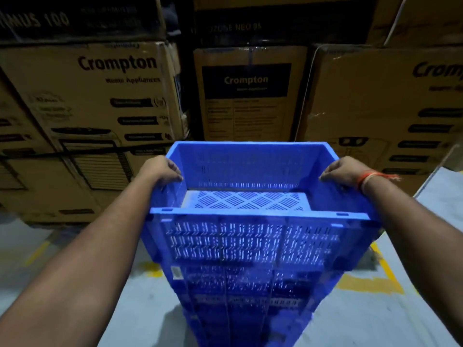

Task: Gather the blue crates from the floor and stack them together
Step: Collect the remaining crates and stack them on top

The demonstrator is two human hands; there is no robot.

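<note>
Both hands (250, 171) on top blue crate (250, 236)

There is only one view, from the person's head. It looks forward and steeply down, very near the top blue crate (250, 196) at frame centre. Stacked cardboard boxes (100, 96) fill the upper frame, grey floor (75, 246) the lower corners.

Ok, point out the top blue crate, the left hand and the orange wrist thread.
top blue crate (250, 244): head view, near perforated wall.
left hand (162, 169): head view, knuckles.
orange wrist thread (368, 177): head view, band on right wrist.
</note>
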